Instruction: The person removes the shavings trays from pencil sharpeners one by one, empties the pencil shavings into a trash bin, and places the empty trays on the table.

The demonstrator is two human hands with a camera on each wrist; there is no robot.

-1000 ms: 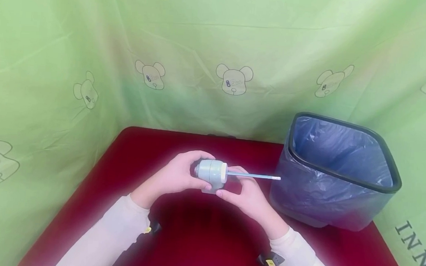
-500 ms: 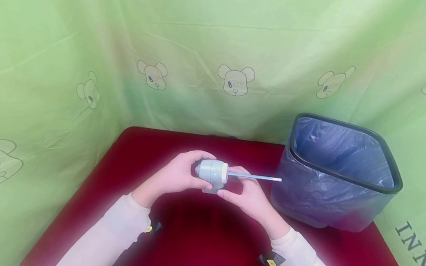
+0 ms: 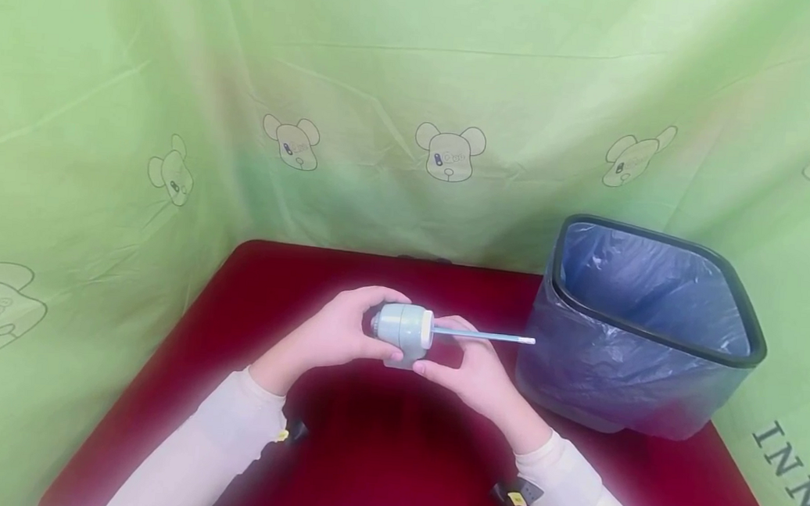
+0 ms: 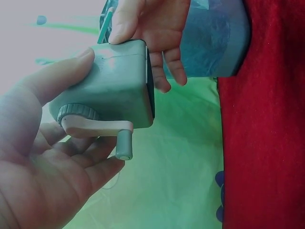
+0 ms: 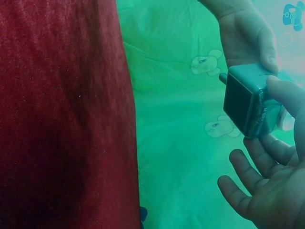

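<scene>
A pale blue-green crank pencil sharpener (image 3: 403, 327) is held up over the red table, lying on its side. Its crank handle (image 4: 97, 126) faces left in the head view. Out of its white front, a light blue pencil (image 3: 484, 335) points right, eraser end outward. My left hand (image 3: 343, 327) grips the sharpener's body from the left, thumb on the near side and fingers behind. From the right, my right hand (image 3: 477, 372) holds the sharpener by its base end, thumb near its lower corner. Its other fingers (image 5: 248, 164) spread below the body in the right wrist view.
A bin (image 3: 573, 374) with a black rim and a bluish plastic liner stands at the right of the table (image 3: 290, 276). Green curtains (image 3: 361, 70) printed with bear heads surround the table at the back and sides.
</scene>
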